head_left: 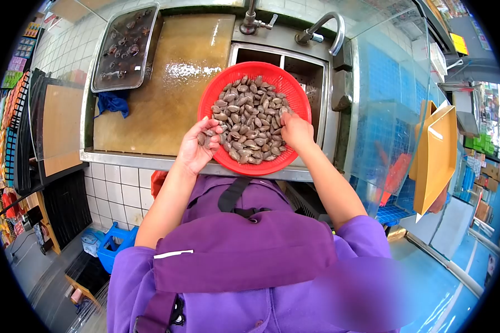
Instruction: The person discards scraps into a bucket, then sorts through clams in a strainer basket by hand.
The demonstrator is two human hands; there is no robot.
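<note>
Over the left rim of the red basket (304,105), the left hand (193,149) curls, palm up, around a few clams (208,139). Near the right rim, the right hand (298,133) dips its bent fingers into the heap of clams; whether they grip any, one cannot tell. The basket overlaps the front edge of the steel sink (326,105). Leftward lies murky water (144,116), with a clear tray (116,87) at the far left corner. No writing is legible.

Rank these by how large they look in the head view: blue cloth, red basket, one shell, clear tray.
Largest to smallest:
1. Red basket
2. Clear tray
3. Blue cloth
4. One shell
</note>
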